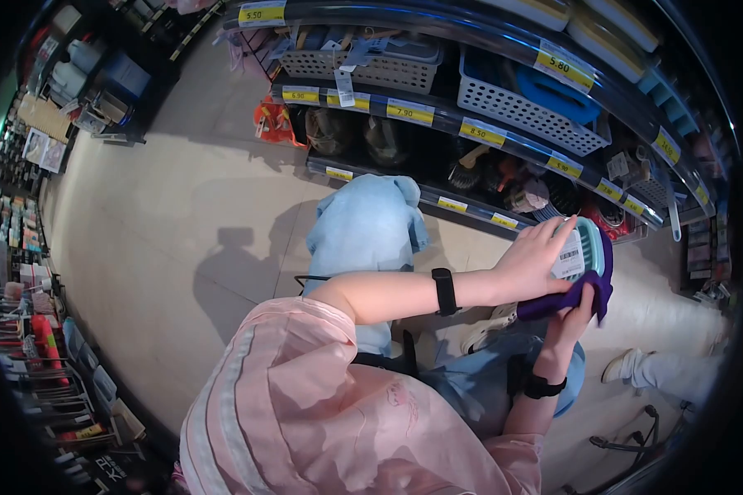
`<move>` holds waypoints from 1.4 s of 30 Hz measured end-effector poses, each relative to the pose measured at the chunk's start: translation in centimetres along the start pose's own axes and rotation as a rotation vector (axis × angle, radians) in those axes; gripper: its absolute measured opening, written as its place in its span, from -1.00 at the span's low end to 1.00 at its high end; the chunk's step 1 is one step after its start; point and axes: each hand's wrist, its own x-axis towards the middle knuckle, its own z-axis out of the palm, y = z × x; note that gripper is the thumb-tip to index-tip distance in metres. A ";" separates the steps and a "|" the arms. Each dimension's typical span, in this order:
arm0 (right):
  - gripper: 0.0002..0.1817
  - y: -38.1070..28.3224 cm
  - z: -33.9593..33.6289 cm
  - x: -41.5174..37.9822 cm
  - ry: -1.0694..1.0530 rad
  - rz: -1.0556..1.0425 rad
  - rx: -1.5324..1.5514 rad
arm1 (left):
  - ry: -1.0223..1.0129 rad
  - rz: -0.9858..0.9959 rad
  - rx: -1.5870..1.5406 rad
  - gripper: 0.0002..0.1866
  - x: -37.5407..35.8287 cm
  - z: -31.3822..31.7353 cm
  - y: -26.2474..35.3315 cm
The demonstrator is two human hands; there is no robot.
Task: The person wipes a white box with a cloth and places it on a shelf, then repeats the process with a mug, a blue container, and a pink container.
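Observation:
My left hand (538, 260) is closed on a teal plastic item (588, 241) with slots or ridges along it and a white barcode label (569, 254) on its face. I cannot make out its exact kind. Purple cloth (553, 306) wraps around the far side and bottom of it. My right hand (571, 320) grips the cloth from below, thumb up against the lower edge of the teal item. Both hands are close together, in front of the right end of the shelf unit.
A shelf unit (437, 115) with yellow price tags holds white perforated baskets (524, 101) and brushes (468, 169). Racks of goods (41, 330) line the left side. At right are another person's shoe (621, 365) and dark wheeled legs (636, 441). Pale tile floor (157, 206) lies between.

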 end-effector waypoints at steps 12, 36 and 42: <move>-0.56 -2.8 -0.8 2.3 0.025 0.173 0.423 | 0.008 0.243 -0.190 -0.18 -0.7 -0.8 0.6; -0.47 2.5 -0.6 -0.5 -0.309 0.512 0.519 | -0.020 0.100 -0.356 -0.34 0.7 -2.6 -0.2; -0.41 2.1 0.8 -1.0 -0.328 0.399 0.271 | -0.087 -0.034 -0.577 -0.31 0.8 -3.8 0.6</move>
